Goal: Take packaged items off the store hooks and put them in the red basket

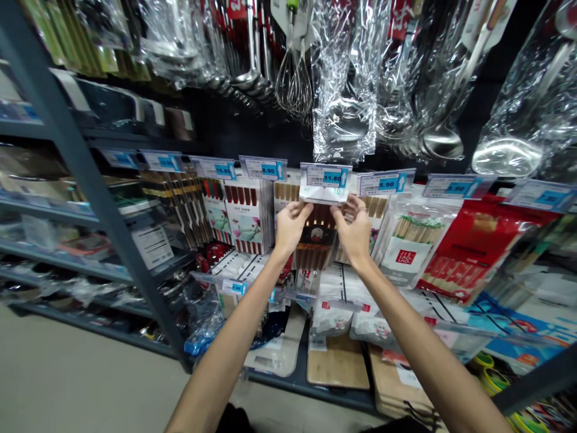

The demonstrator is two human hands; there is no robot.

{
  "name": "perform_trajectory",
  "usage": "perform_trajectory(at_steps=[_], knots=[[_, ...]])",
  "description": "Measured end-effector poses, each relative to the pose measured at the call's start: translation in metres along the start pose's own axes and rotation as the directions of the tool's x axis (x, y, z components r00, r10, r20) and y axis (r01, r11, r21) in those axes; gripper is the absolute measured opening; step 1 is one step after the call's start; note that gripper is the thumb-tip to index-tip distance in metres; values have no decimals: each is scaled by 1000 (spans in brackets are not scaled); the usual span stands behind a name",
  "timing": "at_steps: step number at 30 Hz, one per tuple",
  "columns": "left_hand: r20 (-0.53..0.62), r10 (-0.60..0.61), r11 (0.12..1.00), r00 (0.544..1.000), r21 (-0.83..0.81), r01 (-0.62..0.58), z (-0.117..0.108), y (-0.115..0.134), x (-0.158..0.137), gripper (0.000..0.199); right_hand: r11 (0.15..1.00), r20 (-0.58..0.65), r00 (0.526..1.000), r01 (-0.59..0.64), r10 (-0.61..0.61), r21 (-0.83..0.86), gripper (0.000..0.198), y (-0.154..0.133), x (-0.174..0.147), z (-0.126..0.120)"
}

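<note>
A pack of dark brown chopsticks (317, 240) with a black label is upright among the hanging packs, its white top edge under a price tag (326, 178) reading 11.80. My left hand (292, 227) grips the pack's upper left side, thumb in front and the other fingers curled. On the upper right side my right hand (354, 231) holds it the same way. Parts of both hands' fingers are hidden. Left of the pack hangs another chopstick pack (247, 219) with a printed white card; on the right is a clear bag of light wooden chopsticks (413, 240).
Wrapped ladles (444, 141) and metal whisks (294, 81) hang above the tag row. A red chopstick bag (473, 246) hangs at the right. Below are white packets (331, 313) and wooden cutting boards (338, 364). A grey shelf post (90, 180) slants down at the left.
</note>
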State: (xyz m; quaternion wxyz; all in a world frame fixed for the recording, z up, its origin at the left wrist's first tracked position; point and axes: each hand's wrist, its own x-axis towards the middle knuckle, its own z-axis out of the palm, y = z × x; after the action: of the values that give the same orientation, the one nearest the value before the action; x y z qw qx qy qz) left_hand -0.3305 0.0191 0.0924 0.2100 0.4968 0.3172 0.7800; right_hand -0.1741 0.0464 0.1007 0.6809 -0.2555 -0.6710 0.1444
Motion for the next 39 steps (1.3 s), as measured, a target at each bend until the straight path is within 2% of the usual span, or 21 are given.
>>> perform_trajectory(at_steps=[2, 4, 8, 11, 15, 18, 20, 21, 23, 26, 28, 30, 32, 35, 37, 39], knots=[[13, 15, 998, 1000, 57, -16, -10, -6, -10, 38, 1000, 61, 998, 19, -18, -20, 60, 9, -16, -6], [-15, 21, 993, 1000, 119, -19, -14, -14, -11, 33, 998, 100, 995, 10, -3, -67, 60, 21, -25, -8], [-50, 12, 969, 999, 246, 1, -5, -29, 6, 26, 968, 153, 988, 74, -38, -240, 57, 36, -18, -3], [-75, 30, 958, 997, 288, -7, 2, -35, 16, 25, 933, 167, 985, 106, -50, -343, 55, 33, -13, 2], [-161, 28, 941, 986, 338, 29, -3, -31, 8, 30, 925, 177, 983, 105, -42, -364, 48, 21, -23, -5], [-256, 78, 954, 964, 300, 2, -10, -13, -7, 37, 981, 96, 995, 15, 3, -192, 37, 5, -33, -13], [-231, 38, 994, 972, 111, -13, -8, 6, -15, 37, 988, 86, 989, -130, 124, 79, 40, -10, -33, -15], [-179, 1, 1000, 984, -25, -5, -5, 17, -18, 38, 950, 111, 976, -209, 188, 231, 44, -19, -30, -14], [-57, -56, 962, 997, -271, 38, 7, 38, -19, 38, 817, 171, 949, -314, 264, 484, 49, -37, -22, -8], [-5, -98, 897, 995, -433, 86, 26, 61, -15, 32, 651, 148, 938, -325, 312, 686, 49, -58, -8, 6], [-57, -155, 878, 986, -465, 111, 35, 66, -9, 27, 590, 101, 927, -311, 361, 745, 48, -65, 0, 15], [-115, -189, 870, 975, -481, 112, 39, 66, -4, 24, 579, 61, 910, -311, 411, 754, 47, -68, 6, 20], [-132, -183, 869, 974, -484, 98, 40, 64, 0, 23, 607, 27, 901, -313, 432, 730, 46, -69, 12, 23], [-86, -189, 877, 978, -463, 129, 38, 65, -4, 19, 661, -4, 905, -307, 425, 685, 49, -72, 14, 18], [-43, -205, 897, 978, -408, 171, 28, 69, -17, 18, 684, 29, 910, -331, 413, 650, 48, -73, 0, 7], [-33, -181, 934, 983, -318, 161, 1, 72, -42, 21, 703, 121, 903, -400, 412, 588, 46, -70, -39, -13]])
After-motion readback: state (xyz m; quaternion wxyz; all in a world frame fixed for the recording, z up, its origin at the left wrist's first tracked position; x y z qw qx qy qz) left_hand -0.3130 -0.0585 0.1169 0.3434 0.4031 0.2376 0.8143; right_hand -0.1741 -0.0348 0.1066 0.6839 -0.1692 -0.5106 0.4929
